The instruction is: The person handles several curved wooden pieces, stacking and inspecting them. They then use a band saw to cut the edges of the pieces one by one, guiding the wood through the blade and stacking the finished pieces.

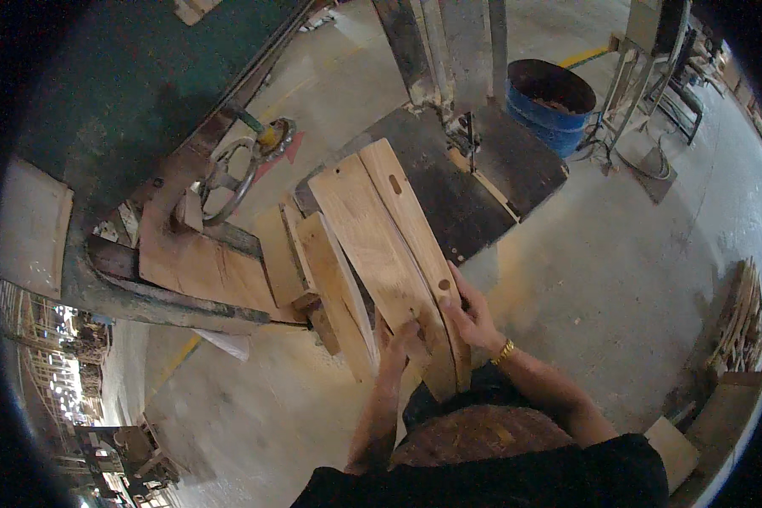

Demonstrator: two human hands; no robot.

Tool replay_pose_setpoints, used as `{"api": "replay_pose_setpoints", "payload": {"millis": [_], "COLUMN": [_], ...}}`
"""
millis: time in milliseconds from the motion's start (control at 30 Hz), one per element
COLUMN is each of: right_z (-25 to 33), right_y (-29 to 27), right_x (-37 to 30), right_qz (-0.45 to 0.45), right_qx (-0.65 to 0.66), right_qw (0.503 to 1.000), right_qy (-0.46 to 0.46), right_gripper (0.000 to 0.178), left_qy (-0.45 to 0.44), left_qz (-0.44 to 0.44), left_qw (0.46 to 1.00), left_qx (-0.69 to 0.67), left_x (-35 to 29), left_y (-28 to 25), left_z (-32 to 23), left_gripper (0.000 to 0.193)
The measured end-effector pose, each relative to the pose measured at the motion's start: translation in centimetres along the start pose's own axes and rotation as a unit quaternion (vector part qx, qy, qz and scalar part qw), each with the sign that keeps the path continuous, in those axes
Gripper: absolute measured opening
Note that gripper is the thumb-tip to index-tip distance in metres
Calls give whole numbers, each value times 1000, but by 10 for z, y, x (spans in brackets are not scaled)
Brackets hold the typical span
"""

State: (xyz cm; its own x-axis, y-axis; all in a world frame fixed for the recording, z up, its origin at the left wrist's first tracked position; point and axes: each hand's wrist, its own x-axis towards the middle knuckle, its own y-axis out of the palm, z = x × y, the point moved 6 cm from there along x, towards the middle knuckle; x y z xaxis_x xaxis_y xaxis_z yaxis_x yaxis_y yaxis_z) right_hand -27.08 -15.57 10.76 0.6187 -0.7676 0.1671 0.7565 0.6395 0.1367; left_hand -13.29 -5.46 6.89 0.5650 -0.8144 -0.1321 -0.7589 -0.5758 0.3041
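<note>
In front of my body my left hand [402, 345] is closed on the near part of a wide wooden board [368, 224], its thumb lying on the top face. A narrower, slightly curved wooden piece [411, 207] with a slot and a round hole lies lengthwise along the board's right side. My right hand [472, 320] grips that narrow piece by its right edge, near the hole. The far ends of both pieces overlap the dark table [529, 161] of what looks like a band saw; whether they rest on it I cannot tell.
Just left of the board stand other wooden pieces [334, 271] beside a bench. A metal handwheel [250, 173] sits beyond them. Behind the saw table is a blue drum [538, 127]. Wood strips [737, 317] are piled at the far right, near a wooden box [728, 415].
</note>
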Motion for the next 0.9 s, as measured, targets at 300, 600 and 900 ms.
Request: {"api": "replay_pose_setpoints", "payload": {"millis": [300, 600, 900], "right_z": [24, 18, 8], "right_y": [-1, -17, -19], "right_x": [-13, -26, -30], "right_qz": [-1, 13, 33], "right_qx": [-18, -48, 31], "right_qw": [996, 996, 999], "right_qy": [-83, -78, -16], "right_gripper": [56, 56, 58], "left_qy": [-48, 47, 62], "left_qz": [23, 28, 36], "left_qw": [999, 998, 997], "left_qx": [-5, 22, 18], "left_x": [-20, -32, -32], "left_y": [-30, 11, 10], "left_z": [32, -11, -13], "left_gripper": [66, 72, 63]}}
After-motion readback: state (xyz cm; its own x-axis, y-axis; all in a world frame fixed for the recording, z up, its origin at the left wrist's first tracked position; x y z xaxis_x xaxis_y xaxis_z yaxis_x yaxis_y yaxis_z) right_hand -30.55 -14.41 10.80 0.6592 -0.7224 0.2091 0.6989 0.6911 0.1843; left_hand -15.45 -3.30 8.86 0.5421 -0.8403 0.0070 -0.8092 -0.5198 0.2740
